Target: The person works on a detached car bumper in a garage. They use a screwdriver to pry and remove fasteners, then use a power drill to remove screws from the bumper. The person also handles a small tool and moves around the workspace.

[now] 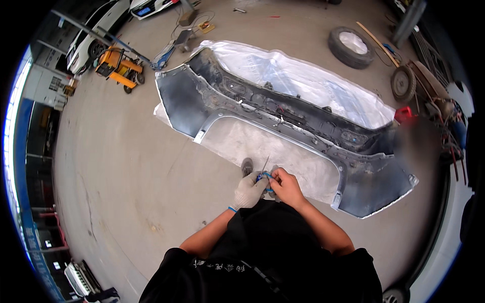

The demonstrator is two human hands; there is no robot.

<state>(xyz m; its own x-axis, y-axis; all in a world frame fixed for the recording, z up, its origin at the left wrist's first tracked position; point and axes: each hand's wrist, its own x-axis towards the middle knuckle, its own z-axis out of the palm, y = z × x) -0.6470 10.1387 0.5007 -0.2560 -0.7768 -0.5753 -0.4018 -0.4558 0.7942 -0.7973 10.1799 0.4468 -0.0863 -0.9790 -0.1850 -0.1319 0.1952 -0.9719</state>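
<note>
My left hand [248,192] wears a pale knitted glove with a blue cuff. Its fingers are closed around a slim screwdriver-like tool [265,163], whose thin shaft points up and away from me. Beside it, my bare right hand [286,184] pinches a small blue piece [267,174] close to the left fingertips; its kind is too small to make out. Both hands meet in front of my body. Past them on the floor lies a large dark car bumper [188,103], its inner side up, with wiring and clips along its middle.
White sheeting [283,70] lies under and behind the bumper. A tyre [352,48] rests at the far right, near a wheeled cart [424,81]. An orange wheeled machine [119,68] stands at the far left near a white car [96,33]. Another vehicle edges the right side.
</note>
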